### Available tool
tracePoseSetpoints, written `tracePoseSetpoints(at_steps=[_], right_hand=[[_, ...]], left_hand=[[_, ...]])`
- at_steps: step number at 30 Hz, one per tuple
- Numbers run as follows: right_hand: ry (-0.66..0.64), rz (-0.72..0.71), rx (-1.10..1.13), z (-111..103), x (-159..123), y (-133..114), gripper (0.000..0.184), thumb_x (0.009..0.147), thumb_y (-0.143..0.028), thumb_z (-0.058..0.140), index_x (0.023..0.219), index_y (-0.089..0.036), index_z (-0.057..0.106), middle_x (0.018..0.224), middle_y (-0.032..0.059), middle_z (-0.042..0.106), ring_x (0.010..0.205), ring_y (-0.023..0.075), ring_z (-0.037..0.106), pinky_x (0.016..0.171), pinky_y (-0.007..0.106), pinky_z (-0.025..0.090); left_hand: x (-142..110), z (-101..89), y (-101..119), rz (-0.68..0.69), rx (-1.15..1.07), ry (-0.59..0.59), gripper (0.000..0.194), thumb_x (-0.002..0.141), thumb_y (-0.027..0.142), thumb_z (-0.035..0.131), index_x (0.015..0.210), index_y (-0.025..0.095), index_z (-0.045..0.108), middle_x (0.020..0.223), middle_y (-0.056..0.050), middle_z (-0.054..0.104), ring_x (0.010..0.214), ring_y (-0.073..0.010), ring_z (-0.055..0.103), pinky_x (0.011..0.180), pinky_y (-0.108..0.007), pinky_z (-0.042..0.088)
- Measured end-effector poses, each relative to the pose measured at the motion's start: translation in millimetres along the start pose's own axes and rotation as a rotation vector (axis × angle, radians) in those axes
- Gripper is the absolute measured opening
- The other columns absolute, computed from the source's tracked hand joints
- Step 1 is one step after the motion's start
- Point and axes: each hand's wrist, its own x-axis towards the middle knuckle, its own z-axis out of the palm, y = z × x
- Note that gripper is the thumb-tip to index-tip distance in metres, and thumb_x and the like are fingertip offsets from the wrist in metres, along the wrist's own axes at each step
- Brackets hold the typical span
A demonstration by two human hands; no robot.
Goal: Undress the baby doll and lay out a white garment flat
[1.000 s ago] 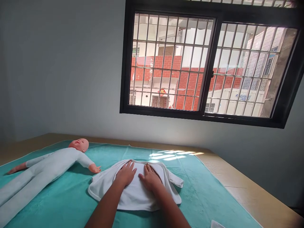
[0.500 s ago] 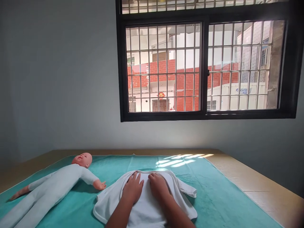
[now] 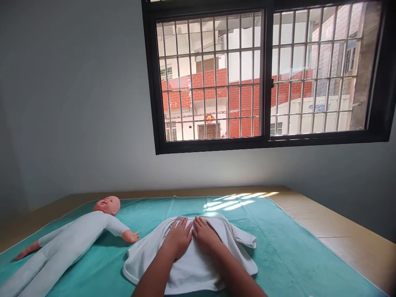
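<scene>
A small white long-sleeved garment [image 3: 194, 274] lies spread on the teal cloth, its short sleeve sticking out on the right. My left hand [image 3: 178, 237] rests flat on the upper part of it, fingers stretched out towards the neckline. Beside it, my right hand [image 3: 206, 235] lies flat too, with its fingers extended and angled inward. The fingertips of both hands are close together near the garment's far edge. Neither hand grips anything.
A baby doll [image 3: 82, 229] with a white cloth body lies on its back at the left, one arm reaching towards the garment. The teal cloth [image 3: 297, 260] covers most of the wooden table [image 3: 340, 231]. Behind stands a wall with a barred window [image 3: 213, 146].
Both hands have slid inward and are closer together, and the right fingers have straightened from a curl. The view has tilted slightly down.
</scene>
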Motion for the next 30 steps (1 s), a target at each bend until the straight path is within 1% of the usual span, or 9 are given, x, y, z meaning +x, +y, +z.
tracePoseSetpoints(at_steps=[2, 9, 13, 16, 19, 21, 23, 26, 30], right_hand=[[-0.007, 0.008, 0.002, 0.8, 0.9, 0.3, 0.053, 0.095, -0.025, 0.035, 0.143, -0.002, 0.037, 0.151, 0.0175, 0.032, 0.142, 0.0257, 0.024, 0.118, 0.039, 0.019], [0.011, 0.005, 0.006, 2.9, 1.4, 2.2, 0.052, 0.095, -0.026, 0.036, 0.142, -0.004, 0.039, 0.15, 0.0171, 0.034, 0.142, 0.0266, 0.025, 0.117, 0.041, 0.02], [0.068, 0.011, -0.006, -2.6, -1.5, -3.8, 0.047, 0.093, -0.023, 0.04, 0.135, -0.004, 0.049, 0.146, 0.0182, 0.042, 0.138, 0.0275, 0.033, 0.116, 0.039, 0.023], [0.097, -0.006, -0.017, -6.3, -3.4, -8.5, 0.044, 0.089, -0.018, 0.043, 0.129, -0.007, 0.056, 0.141, 0.0159, 0.048, 0.135, 0.0258, 0.038, 0.115, 0.037, 0.025], [0.103, 0.017, -0.019, -6.0, -4.1, -9.2, 0.049, 0.09, -0.021, 0.043, 0.136, -0.005, 0.049, 0.146, 0.0173, 0.041, 0.139, 0.0277, 0.03, 0.116, 0.041, 0.02], [0.093, 0.078, -0.011, -4.5, -4.0, -7.6, 0.057, 0.092, -0.029, 0.043, 0.141, 0.001, 0.04, 0.149, 0.0215, 0.034, 0.142, 0.0297, 0.024, 0.117, 0.043, 0.016], [0.068, 0.134, -0.005, -3.6, -3.5, -5.7, 0.062, 0.093, -0.034, 0.042, 0.142, 0.004, 0.036, 0.15, 0.0235, 0.029, 0.143, 0.0301, 0.02, 0.118, 0.042, 0.014], [0.029, 0.164, -0.014, -5.5, -3.3, -4.6, 0.063, 0.094, -0.037, 0.039, 0.143, 0.003, 0.035, 0.152, 0.022, 0.026, 0.144, 0.0297, 0.018, 0.118, 0.042, 0.013], [0.015, 0.194, -0.067, -9.8, -4.2, -5.0, 0.062, 0.096, -0.039, 0.034, 0.143, 0.001, 0.036, 0.152, 0.0212, 0.024, 0.144, 0.0312, 0.015, 0.118, 0.044, 0.012]], left_hand=[[0.3, -3.9, 1.2, 0.004, 0.016, -0.022, 0.052, 0.097, 0.036, 0.025, 0.146, 0.023, 0.036, 0.154, -0.009, 0.031, 0.143, -0.0247, 0.026, 0.117, -0.049, 0.023], [-1.2, -14.8, 5.9, -0.022, 0.008, -0.049, 0.052, 0.096, 0.038, 0.026, 0.145, 0.024, 0.038, 0.153, -0.01, 0.034, 0.141, -0.0259, 0.03, 0.116, -0.048, 0.023], [-2.6, -14.0, 6.7, -0.074, 0.037, -0.032, 0.051, 0.096, 0.04, 0.029, 0.143, 0.026, 0.041, 0.155, -0.012, 0.029, 0.144, -0.0287, 0.022, 0.116, -0.049, 0.021], [-2.7, -12.1, 7.0, -0.091, 0.067, 0.006, 0.05, 0.096, 0.042, 0.03, 0.141, 0.025, 0.044, 0.155, -0.013, 0.027, 0.145, -0.0296, 0.018, 0.117, -0.049, 0.019], [-2.8, -11.6, 7.6, -0.121, 0.074, 0.008, 0.051, 0.096, 0.043, 0.031, 0.141, 0.024, 0.044, 0.154, -0.014, 0.028, 0.144, -0.0302, 0.019, 0.116, -0.048, 0.021], [-3.3, -12.0, 8.1, -0.146, 0.066, -0.011, 0.053, 0.096, 0.043, 0.031, 0.142, 0.022, 0.043, 0.154, -0.015, 0.028, 0.144, -0.0306, 0.019, 0.115, -0.047, 0.024], [-4.1, -12.5, 8.4, -0.165, 0.047, -0.025, 0.055, 0.096, 0.044, 0.029, 0.143, 0.02, 0.042, 0.154, -0.016, 0.028, 0.144, -0.0309, 0.019, 0.114, -0.047, 0.025], [-5.7, -12.7, 8.5, -0.201, 0.023, -0.035, 0.056, 0.096, 0.046, 0.027, 0.144, 0.02, 0.04, 0.154, -0.016, 0.027, 0.144, -0.0313, 0.019, 0.113, -0.047, 0.025], [-7.3, -12.5, 8.5, -0.242, 0.002, -0.049, 0.057, 0.096, 0.047, 0.026, 0.145, 0.021, 0.038, 0.155, -0.016, 0.024, 0.145, -0.031, 0.016, 0.112, -0.047, 0.026]])
